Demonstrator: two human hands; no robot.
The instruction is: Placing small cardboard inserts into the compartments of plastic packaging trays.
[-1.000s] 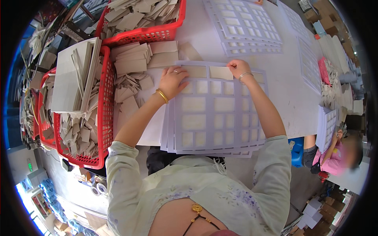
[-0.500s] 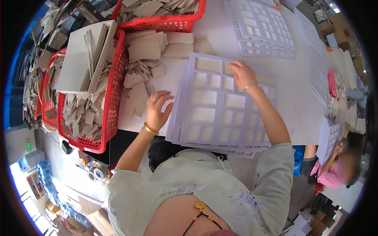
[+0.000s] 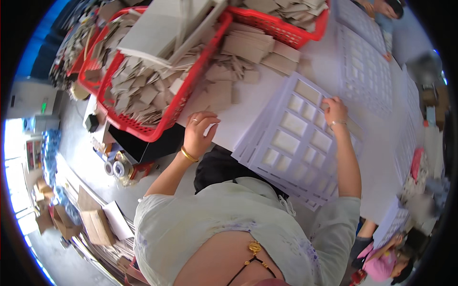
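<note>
A stack of white panels with rectangular windows [image 3: 281,148] lies at the front of the table, its sheets fanned out a little. In the top panel, a grey-beige card piece [image 3: 307,91] fills the upper left window, while many other windows look white. My right hand [image 3: 336,112] rests on this panel by the upper windows, fingers bent and drawn together; whatever is under the fingertips is hidden. My left hand [image 3: 200,132] hovers by the table's front edge, left of the stack. Its fingers curve loosely, thumb apart, and it holds nothing.
Loose card pieces [image 3: 213,97] lie beyond my left hand. A red basket [image 3: 153,132] of card scraps bears large boards [image 3: 160,31]; another red basket [image 3: 286,35] stands behind. More windowed panels [image 3: 367,71] lie far right. Two other people [image 3: 381,262] are at the right side and far edge.
The whole view has turned, shifting the table and baskets up and to the right. My right hand stays at the panel's upper windows. My left hand remains off the stack.
</note>
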